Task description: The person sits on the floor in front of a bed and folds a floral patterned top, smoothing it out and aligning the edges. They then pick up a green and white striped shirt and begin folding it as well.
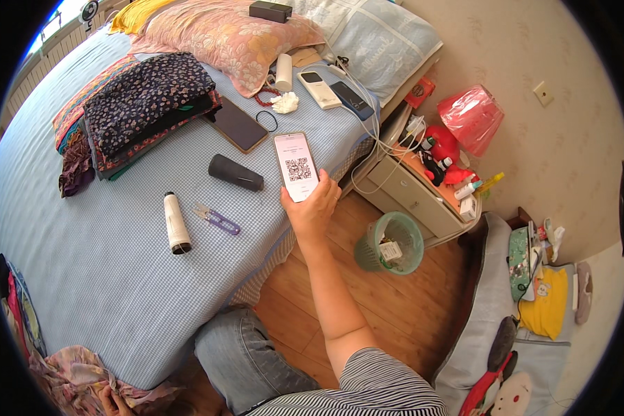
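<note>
"How many hands are there, and what do they hold?"

"Two. The right hand has its fingers wrapped round the lower end of one lit phone, which shows one square black-and-white code, over the edge of the bed. The left hand, lower left, is at one floral cloth; it is partly cut off, so I cannot tell whether its fingers grip it."

"What lies on the bed nearby?"

"One black cone, one white spool, one pair of purple-handled snips, and one dark phone beside one pile of folded clothes."

"And beyond it?"

"One green bin on the wooden floor, and one red lamp on a bedside cabinet."
</note>
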`<state>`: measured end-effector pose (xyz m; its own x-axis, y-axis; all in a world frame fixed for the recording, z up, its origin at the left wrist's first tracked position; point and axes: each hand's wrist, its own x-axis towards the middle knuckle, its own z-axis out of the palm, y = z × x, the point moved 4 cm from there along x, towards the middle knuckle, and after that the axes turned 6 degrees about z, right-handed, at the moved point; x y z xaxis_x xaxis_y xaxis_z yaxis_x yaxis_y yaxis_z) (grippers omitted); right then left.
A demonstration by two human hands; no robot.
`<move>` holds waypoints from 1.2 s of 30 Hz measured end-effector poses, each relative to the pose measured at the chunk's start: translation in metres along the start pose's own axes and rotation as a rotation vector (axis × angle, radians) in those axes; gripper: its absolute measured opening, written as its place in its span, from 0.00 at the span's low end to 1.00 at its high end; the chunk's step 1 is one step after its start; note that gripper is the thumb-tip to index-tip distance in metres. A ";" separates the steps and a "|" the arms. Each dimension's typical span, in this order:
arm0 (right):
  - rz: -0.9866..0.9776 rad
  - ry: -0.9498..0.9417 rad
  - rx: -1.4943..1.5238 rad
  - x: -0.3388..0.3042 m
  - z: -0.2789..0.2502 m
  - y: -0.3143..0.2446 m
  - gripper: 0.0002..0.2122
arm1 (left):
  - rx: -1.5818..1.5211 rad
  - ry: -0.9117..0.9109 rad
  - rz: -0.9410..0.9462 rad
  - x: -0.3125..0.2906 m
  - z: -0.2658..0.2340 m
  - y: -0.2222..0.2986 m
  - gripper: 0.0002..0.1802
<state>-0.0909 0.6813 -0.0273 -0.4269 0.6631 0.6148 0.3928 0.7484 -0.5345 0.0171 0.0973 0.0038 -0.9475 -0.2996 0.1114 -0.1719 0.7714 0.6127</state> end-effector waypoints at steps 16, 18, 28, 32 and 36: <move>0.000 0.033 -0.020 0.023 0.013 0.015 0.37 | -0.085 0.008 -0.025 0.001 0.001 -0.001 0.15; 0.009 -0.001 -0.036 0.030 0.018 0.019 0.37 | -0.128 -0.003 -0.036 0.000 0.001 -0.005 0.14; -0.196 -0.284 0.186 0.058 0.060 -0.032 0.33 | -0.048 0.009 0.030 -0.001 -0.003 0.011 0.13; -0.256 -0.382 0.000 0.075 0.100 -0.064 0.33 | -0.146 -0.038 -0.018 0.002 -0.003 0.001 0.12; -0.217 -0.430 -0.101 0.084 0.106 -0.077 0.34 | -0.145 -0.007 0.096 0.003 -0.002 0.006 0.09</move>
<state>-0.2439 0.6807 0.0040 -0.7971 0.4531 0.3991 0.3253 0.8791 -0.3483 0.0136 0.0999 0.0099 -0.9597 -0.2242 0.1693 -0.0406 0.7068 0.7063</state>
